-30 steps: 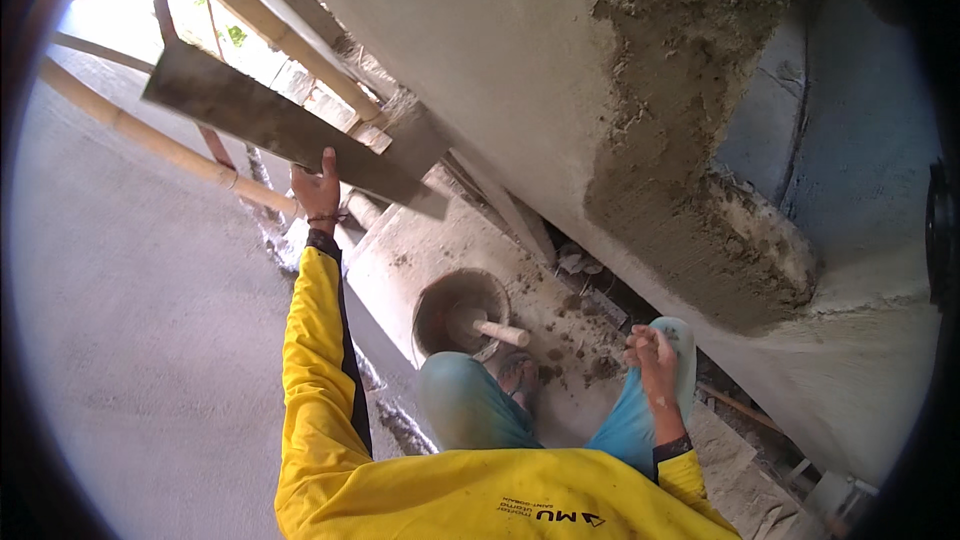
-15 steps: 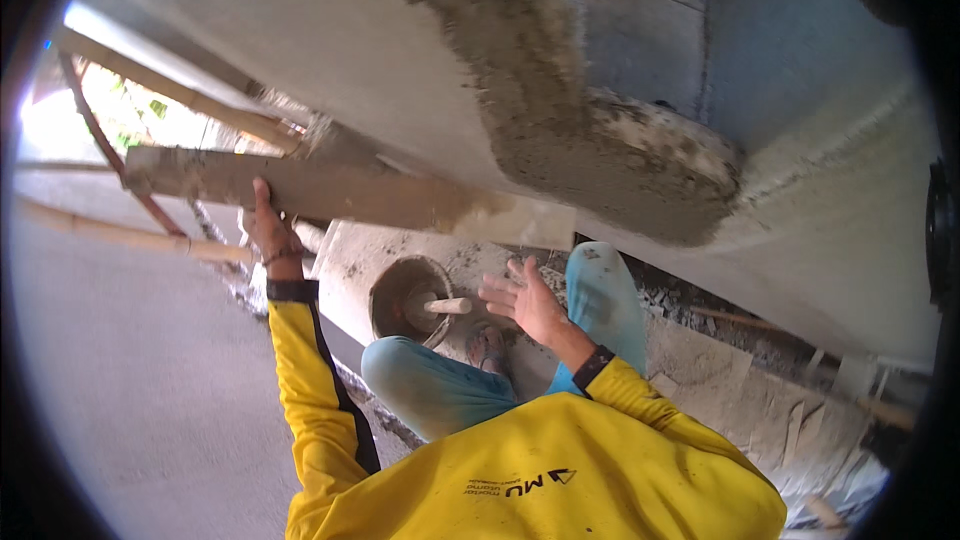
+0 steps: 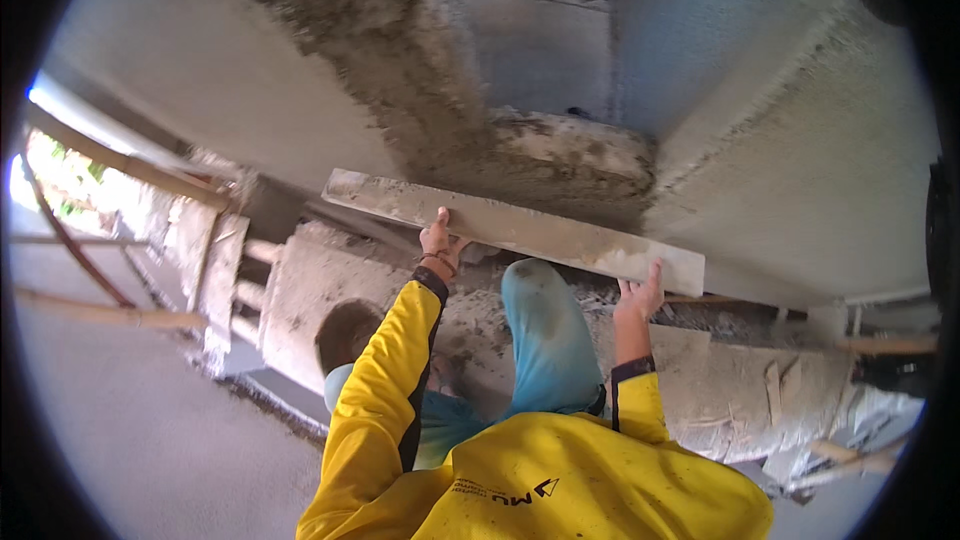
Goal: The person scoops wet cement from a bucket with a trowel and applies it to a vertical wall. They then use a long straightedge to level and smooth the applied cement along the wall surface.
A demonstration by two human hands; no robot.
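Observation:
A long, flat, mortar-smeared straightedge board [image 3: 550,230] spans the space in front of me, its right end tilted lower. My left hand [image 3: 440,240] grips it left of its middle, thumb over the near face. Close to the board's right end, my right hand [image 3: 640,292] holds the lower edge with the thumb up on the face. Behind the board, rough wet mortar [image 3: 370,70] runs down the wall and along the bottom of a recess. The board lies close against the wall's lower part; whether it touches the mortar cannot be made out.
A round bucket [image 3: 345,332] stands left of my knees, partly behind my left forearm. Bamboo poles [image 3: 110,315] and a leaning reddish bar [image 3: 70,230] are at the far left. Broken sheets and rubble [image 3: 780,380] lie on the right.
The board has moved right, in front of the recess. My right hand, spread and free before, now grips its right end. The left hand has travelled right with the board, and the view has shifted.

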